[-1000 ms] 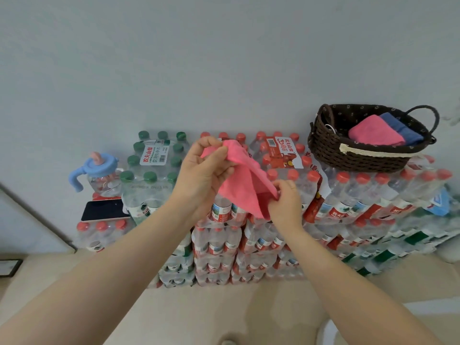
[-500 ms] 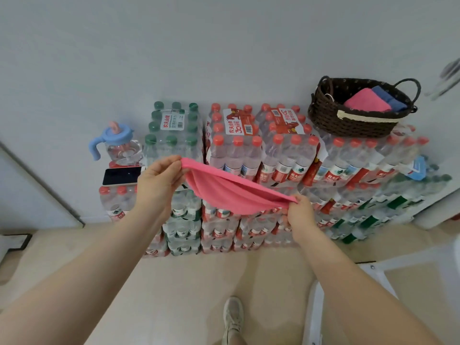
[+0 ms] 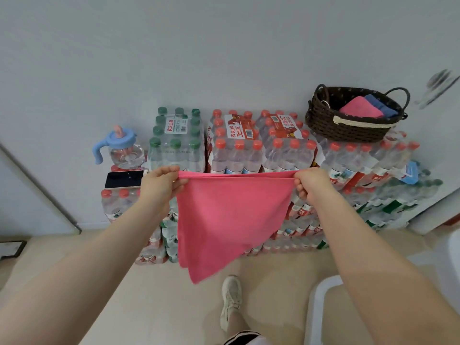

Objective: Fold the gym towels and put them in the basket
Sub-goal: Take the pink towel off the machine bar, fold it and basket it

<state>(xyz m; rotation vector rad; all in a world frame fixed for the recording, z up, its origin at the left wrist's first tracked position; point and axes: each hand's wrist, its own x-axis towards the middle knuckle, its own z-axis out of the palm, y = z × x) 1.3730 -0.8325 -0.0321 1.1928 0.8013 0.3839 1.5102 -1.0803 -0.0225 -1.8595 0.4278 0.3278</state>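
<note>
So both hands are up in front at about the same height, each pinching a top corner of the pink towel [image 3: 229,215]. Left hand [image 3: 161,185] has its fingers clamped on the left corner, right hand [image 3: 311,184] is fisted around the right one. The top edge is pulled taut and runs straight left to right between them, so that's the long axis right now. You can see two layers along that edge, so it looks already doubled once. The rest hangs down off the hands and tapers to a point just above the shoe [image 3: 231,297], in the air, touching nothing.

The bit that matters for the next move: the basket [image 3: 348,130] is up and to the right, on top of the stacked water bottle packs [image 3: 236,148] against the wall. It's clearly closer to the right hand, well apart from the left. My guess is the corners get brought together for another fold, then the right hand carries it over.

Counts: three towels visible, one pink in hand, plus one folded pink towel [image 3: 361,109] and one blue towel [image 3: 382,105] side by side in the basket. One basket. Also one phone [image 3: 124,179] and one blue-lidded sippy cup [image 3: 123,150] on the packs to the left
</note>
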